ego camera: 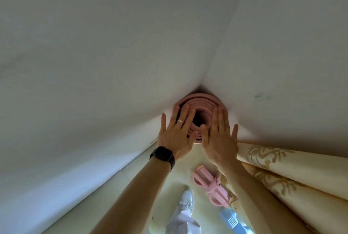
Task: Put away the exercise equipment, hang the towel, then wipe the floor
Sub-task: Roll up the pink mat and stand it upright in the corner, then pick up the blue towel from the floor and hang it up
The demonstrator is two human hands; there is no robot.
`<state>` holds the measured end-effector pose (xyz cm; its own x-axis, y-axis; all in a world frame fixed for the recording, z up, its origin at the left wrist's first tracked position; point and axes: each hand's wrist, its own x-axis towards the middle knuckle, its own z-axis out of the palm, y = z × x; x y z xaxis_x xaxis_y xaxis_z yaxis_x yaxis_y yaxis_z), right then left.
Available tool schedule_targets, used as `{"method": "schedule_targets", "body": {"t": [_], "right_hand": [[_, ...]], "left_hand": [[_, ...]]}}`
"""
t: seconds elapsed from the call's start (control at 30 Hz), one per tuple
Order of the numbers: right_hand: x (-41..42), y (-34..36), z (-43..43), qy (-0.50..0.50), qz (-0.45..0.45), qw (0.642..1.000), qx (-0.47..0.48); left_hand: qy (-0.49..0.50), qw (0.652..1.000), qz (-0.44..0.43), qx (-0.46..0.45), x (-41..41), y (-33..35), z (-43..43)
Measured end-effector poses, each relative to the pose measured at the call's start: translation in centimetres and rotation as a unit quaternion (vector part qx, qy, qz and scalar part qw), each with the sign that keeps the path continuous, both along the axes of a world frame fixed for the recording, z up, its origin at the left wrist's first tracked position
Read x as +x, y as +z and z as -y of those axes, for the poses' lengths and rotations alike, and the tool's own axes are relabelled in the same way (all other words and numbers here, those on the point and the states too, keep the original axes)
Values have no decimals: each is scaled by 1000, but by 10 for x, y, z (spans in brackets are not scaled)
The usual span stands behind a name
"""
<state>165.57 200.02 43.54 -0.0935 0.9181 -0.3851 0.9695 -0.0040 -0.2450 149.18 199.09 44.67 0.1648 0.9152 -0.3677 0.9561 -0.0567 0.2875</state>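
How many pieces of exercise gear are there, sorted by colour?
Pink: 2, the rolled mat standing in the corner and a pedal puller on the floor.
Blue: 1, another puller, partly hidden near the bottom edge.
Total: 3.

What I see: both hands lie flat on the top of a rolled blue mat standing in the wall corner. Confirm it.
Wrong colour: the rolled mat is pink, not blue, as the head view shows. The left hand and right hand do lie flat on its top, and it stands in the wall corner.
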Motion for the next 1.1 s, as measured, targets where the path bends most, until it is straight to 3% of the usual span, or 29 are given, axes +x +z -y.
{"method": "schedule_targets", "body": {"t": [0.13,0.3,0.43,0.6,0.73,0.87,1.1], "right_hand": [[0,39,-6,33,5,997,-68],[1,109,18,90,9,994,-61],[-12,177,60,141,-4,988,-55],[-56,270,115,231,-101,968,0],[-108,326,169,321,-146,935,37],[-167,371,248,415,-193,886,74],[-225,417,443,598,-242,756,110]], "left_hand": [[48,997,18,-64,0,57,-4],[117,980,-9,-161,-23,130,29],[172,972,12,-157,-43,192,79],[257,962,36,-79,-81,258,173],[354,935,7,1,-122,305,281],[466,883,-36,42,-159,342,418],[633,762,-113,79,-137,378,680]]}}
